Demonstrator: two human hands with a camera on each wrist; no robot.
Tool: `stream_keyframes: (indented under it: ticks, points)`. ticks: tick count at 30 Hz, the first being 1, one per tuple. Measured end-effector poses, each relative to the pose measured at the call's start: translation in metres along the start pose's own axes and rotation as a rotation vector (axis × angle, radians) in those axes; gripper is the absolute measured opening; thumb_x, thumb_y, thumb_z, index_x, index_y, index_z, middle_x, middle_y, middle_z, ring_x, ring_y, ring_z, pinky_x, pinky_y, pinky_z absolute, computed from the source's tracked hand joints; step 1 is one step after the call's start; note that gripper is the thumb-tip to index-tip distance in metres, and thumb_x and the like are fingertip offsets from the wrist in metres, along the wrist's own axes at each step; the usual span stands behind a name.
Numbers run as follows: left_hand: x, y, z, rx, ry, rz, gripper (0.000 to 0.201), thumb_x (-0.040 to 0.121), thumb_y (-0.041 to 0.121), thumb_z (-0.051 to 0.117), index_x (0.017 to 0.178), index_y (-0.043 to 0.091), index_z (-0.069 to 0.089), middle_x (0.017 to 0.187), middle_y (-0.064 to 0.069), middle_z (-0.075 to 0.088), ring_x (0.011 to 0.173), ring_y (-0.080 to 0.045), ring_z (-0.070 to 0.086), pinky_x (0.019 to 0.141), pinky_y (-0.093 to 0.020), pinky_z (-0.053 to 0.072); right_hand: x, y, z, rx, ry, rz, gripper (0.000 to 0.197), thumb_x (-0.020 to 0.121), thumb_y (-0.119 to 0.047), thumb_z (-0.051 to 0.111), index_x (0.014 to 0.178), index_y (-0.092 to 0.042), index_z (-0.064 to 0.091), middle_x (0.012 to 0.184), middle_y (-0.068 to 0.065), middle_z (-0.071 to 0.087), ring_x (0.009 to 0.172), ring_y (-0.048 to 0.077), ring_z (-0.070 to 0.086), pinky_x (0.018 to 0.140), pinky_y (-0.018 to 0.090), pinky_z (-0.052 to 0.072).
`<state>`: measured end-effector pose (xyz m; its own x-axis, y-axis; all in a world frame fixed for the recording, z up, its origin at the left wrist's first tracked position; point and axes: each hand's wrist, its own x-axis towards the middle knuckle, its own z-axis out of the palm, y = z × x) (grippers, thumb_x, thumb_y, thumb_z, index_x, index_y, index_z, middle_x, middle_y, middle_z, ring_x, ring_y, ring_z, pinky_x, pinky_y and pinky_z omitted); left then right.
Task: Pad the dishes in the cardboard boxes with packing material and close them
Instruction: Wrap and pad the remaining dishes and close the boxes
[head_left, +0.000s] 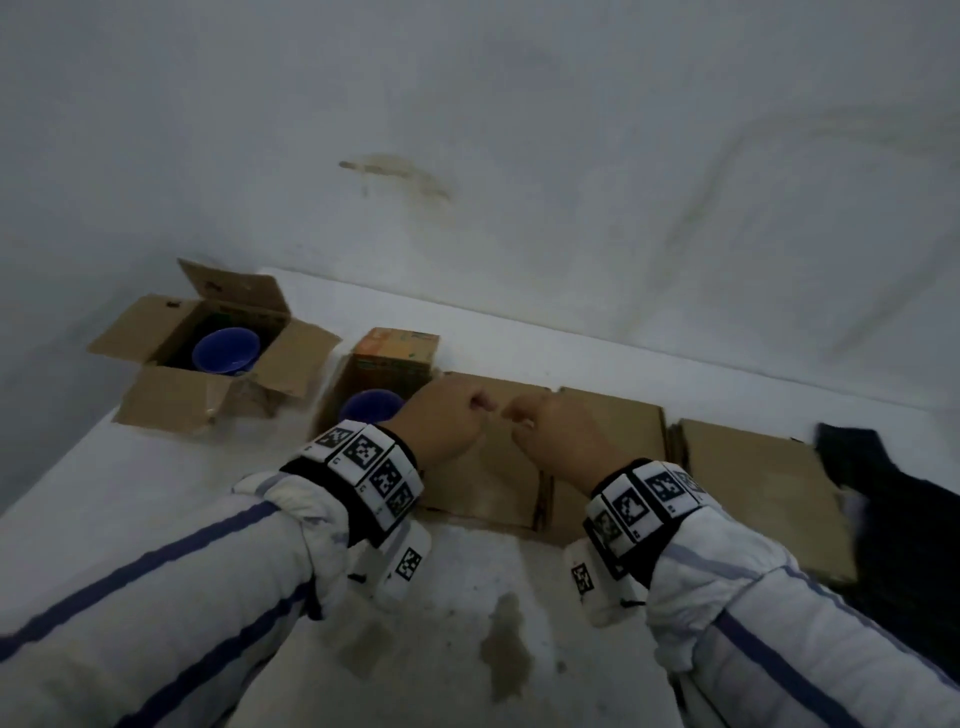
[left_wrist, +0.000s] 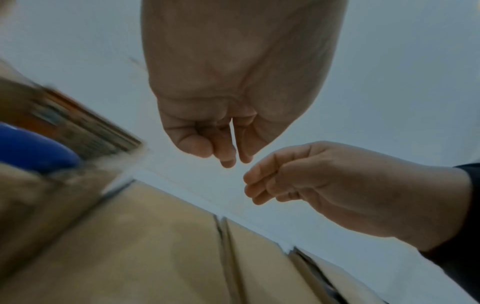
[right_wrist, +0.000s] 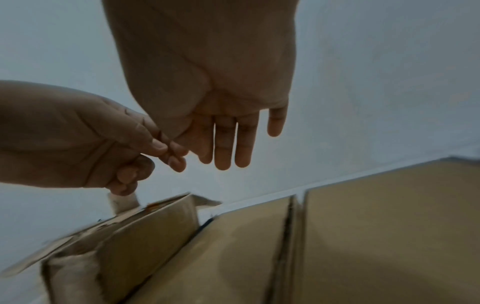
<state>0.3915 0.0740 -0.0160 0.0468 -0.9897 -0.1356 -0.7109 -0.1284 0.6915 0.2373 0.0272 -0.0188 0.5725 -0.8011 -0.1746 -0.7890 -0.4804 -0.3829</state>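
An open cardboard box at the far left holds a blue bowl. A second, smaller open box holds another blue bowl, which shows blurred in the left wrist view. My left hand hovers just right of this box, fingers curled with the thumb against the index finger, holding nothing I can see. My right hand hangs beside it, nearly touching, fingers relaxed and fairly straight, empty. Both hands are above flat cardboard sheets.
More flat cardboard sheets lie in a row to the right along the white wall. A dark cloth lies at the right edge. The white tabletop in front of me is stained.
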Motion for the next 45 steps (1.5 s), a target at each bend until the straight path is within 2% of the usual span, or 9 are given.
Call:
stream_keyframes:
  ticks: [8, 15, 20, 29, 32, 34, 39, 42, 45]
  points:
    - [0.028, 0.145, 0.151, 0.046, -0.322, 0.124, 0.028, 0.092, 0.011, 0.044, 0.114, 0.018, 0.060, 0.123, -0.003, 0.057, 0.109, -0.021, 0.054, 0.084, -0.026, 0.041, -0.106, 0.153, -0.039, 0.115, 0.169, 0.400, 0.025, 0.089, -0.015, 0.048, 0.100, -0.012, 0.070, 0.101, 0.010, 0.068, 0.096, 0.027, 0.061, 0.073, 0.028, 0.042]
    - [0.038, 0.248, 0.246, 0.102, -0.448, 0.201, 0.027, 0.092, 0.009, 0.044, 0.108, 0.016, 0.065, 0.127, -0.010, 0.059, 0.114, -0.026, 0.054, 0.096, -0.032, 0.041, -0.178, 0.267, -0.066, 0.113, 0.239, 0.665, 0.024, 0.089, -0.009, 0.047, 0.100, -0.008, 0.069, 0.112, 0.013, 0.066, 0.105, 0.030, 0.059, 0.085, 0.030, 0.044]
    - [0.036, 0.273, 0.282, 0.160, -0.451, 0.193, 0.029, 0.090, 0.004, 0.045, 0.109, 0.000, 0.068, 0.121, -0.015, 0.063, 0.111, -0.030, 0.057, 0.097, -0.038, 0.046, -0.208, 0.310, -0.049, 0.055, -0.021, 0.818, 0.045, 0.084, -0.029, 0.063, 0.122, -0.008, 0.052, 0.129, 0.016, 0.045, 0.116, 0.036, 0.048, 0.096, 0.038, 0.044]
    - [0.037, 0.259, 0.293, -0.145, -0.454, 0.022, 0.021, 0.084, 0.011, 0.048, 0.098, 0.014, 0.064, 0.102, -0.016, 0.066, 0.090, -0.029, 0.060, 0.090, -0.039, 0.051, -0.215, 0.313, -0.028, -0.051, 0.149, 0.713, 0.024, 0.087, -0.020, 0.053, 0.108, -0.013, 0.064, 0.118, 0.013, 0.047, 0.110, 0.035, 0.047, 0.091, 0.039, 0.045]
    - [0.039, 0.256, 0.284, -0.217, -0.419, -0.007, 0.030, 0.092, 0.012, 0.049, 0.120, 0.009, 0.057, 0.110, -0.016, 0.064, 0.100, -0.030, 0.063, 0.088, -0.036, 0.051, -0.210, 0.305, -0.053, -0.025, 0.262, 0.699, 0.020, 0.080, -0.024, 0.059, 0.094, -0.015, 0.070, 0.110, 0.011, 0.052, 0.106, 0.034, 0.050, 0.088, 0.039, 0.047]
    - [0.037, 0.257, 0.274, -0.393, -0.455, -0.005, 0.032, 0.094, 0.010, 0.050, 0.126, 0.016, 0.046, 0.099, -0.016, 0.061, 0.081, -0.027, 0.064, 0.069, -0.035, 0.053, -0.204, 0.293, -0.075, 0.087, 0.350, 0.681, 0.010, 0.075, -0.027, 0.061, 0.077, -0.019, 0.067, 0.104, 0.008, 0.054, 0.102, 0.031, 0.051, 0.089, 0.041, 0.047]
    - [0.045, 0.244, 0.243, -0.770, -0.453, 0.069, 0.079, 0.077, -0.004, 0.067, 0.141, 0.021, 0.029, 0.115, -0.007, 0.055, 0.085, -0.022, 0.059, 0.055, -0.024, 0.048, -0.182, 0.247, -0.113, 0.450, 0.335, 0.384, 0.016, 0.078, -0.016, 0.060, 0.066, -0.013, 0.050, 0.071, 0.003, 0.052, 0.072, 0.020, 0.050, 0.063, 0.028, 0.039]
    - [0.048, 0.226, 0.215, -0.711, -0.345, 0.053, 0.057, 0.061, 0.021, 0.072, 0.113, 0.008, 0.054, 0.083, -0.008, 0.059, 0.068, -0.019, 0.058, 0.059, -0.030, 0.047, -0.165, 0.214, -0.120, 0.576, 0.325, 0.250, 0.018, 0.081, -0.011, 0.061, 0.068, -0.019, 0.050, 0.068, -0.003, 0.052, 0.067, 0.014, 0.048, 0.063, 0.027, 0.040]
    - [0.042, 0.202, 0.175, -0.669, -0.163, 0.071, 0.036, 0.071, 0.027, 0.073, 0.102, 0.013, 0.061, 0.085, -0.003, 0.064, 0.075, -0.015, 0.060, 0.066, -0.023, 0.049, -0.144, 0.186, -0.115, 0.647, 0.345, 0.158, 0.017, 0.082, -0.012, 0.065, 0.077, -0.025, 0.055, 0.078, -0.006, 0.059, 0.076, 0.013, 0.056, 0.071, 0.028, 0.047]
